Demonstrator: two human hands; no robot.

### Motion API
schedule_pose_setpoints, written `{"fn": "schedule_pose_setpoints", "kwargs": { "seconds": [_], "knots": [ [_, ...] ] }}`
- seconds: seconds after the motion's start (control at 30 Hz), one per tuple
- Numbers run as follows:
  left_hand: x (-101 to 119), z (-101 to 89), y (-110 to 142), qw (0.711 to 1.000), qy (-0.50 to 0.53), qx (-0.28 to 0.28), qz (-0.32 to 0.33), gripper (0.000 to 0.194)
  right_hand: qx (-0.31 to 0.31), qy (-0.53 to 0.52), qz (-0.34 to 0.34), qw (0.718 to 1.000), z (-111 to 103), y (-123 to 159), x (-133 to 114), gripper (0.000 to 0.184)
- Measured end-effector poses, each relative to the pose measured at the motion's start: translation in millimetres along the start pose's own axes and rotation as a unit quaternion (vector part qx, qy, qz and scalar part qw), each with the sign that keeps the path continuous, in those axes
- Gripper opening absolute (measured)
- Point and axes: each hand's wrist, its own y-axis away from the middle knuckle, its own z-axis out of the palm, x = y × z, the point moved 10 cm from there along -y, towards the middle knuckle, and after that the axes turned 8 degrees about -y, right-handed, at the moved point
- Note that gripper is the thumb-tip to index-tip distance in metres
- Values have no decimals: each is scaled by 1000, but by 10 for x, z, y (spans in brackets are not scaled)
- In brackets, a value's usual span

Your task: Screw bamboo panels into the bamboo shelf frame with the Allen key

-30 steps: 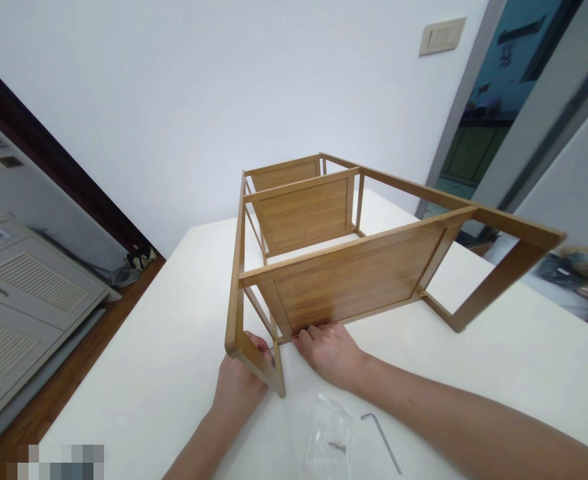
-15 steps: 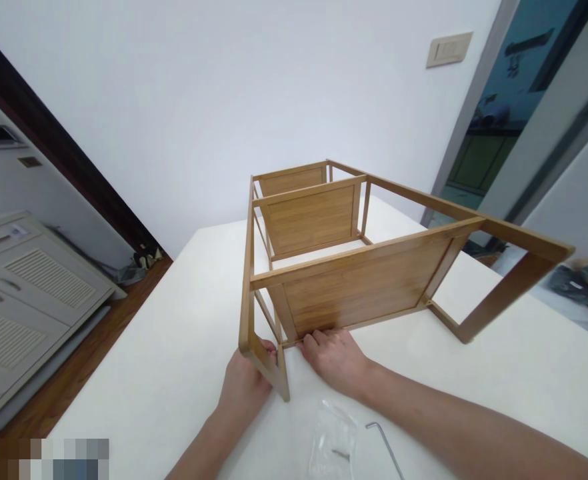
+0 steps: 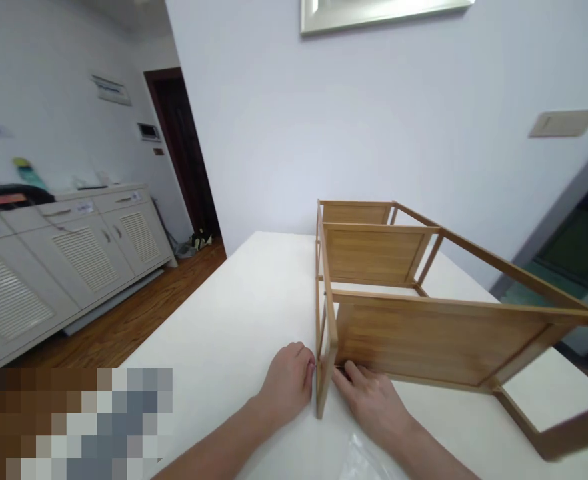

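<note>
A wooden shelf rack [image 3: 384,333] lies on its side on the white table [image 3: 269,280], its panels standing on edge. My left hand [image 3: 289,379] is closed at the outer side of the near left frame, low down by the tabletop. Its fingertips meet the frame, and whatever they pinch is too small to make out. On the inner side of that frame, my right hand [image 3: 378,403] grips the bottom edge of the nearest panel near its left corner. The tips of the right fingers are partly hidden. A clear plastic bag [image 3: 361,460] lies just in front of my hands.
A white wall [image 3: 374,120] rises behind the table, with a switch plate [image 3: 564,124] at right and a picture frame [image 3: 389,17] above. To the left stands a white cabinet [image 3: 94,247] on the wooden floor [image 3: 189,277], near a dark doorway [image 3: 184,147].
My view has swung left and tilted up, so the rack appears further right. The hex key has left the view. My left hand now shows outside the frame instead of partly behind it.
</note>
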Motion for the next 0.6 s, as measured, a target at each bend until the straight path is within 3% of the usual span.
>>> {"fn": "schedule_pose_setpoints", "kwargs": {
  "seconds": [0.2,0.4,0.6],
  "knots": [
    [-63,-33,-2,995,-80,-30,-45,19,11,33,6,999,47,-10,5,61],
    [-118,-12,-10,996,-59,-44,-53,20,-1,66,9,998,118,6,8,75],
    [-123,-10,-16,997,-44,-43,-49,18,36,50,-20,998,228,72,35,84]
  ]
}}
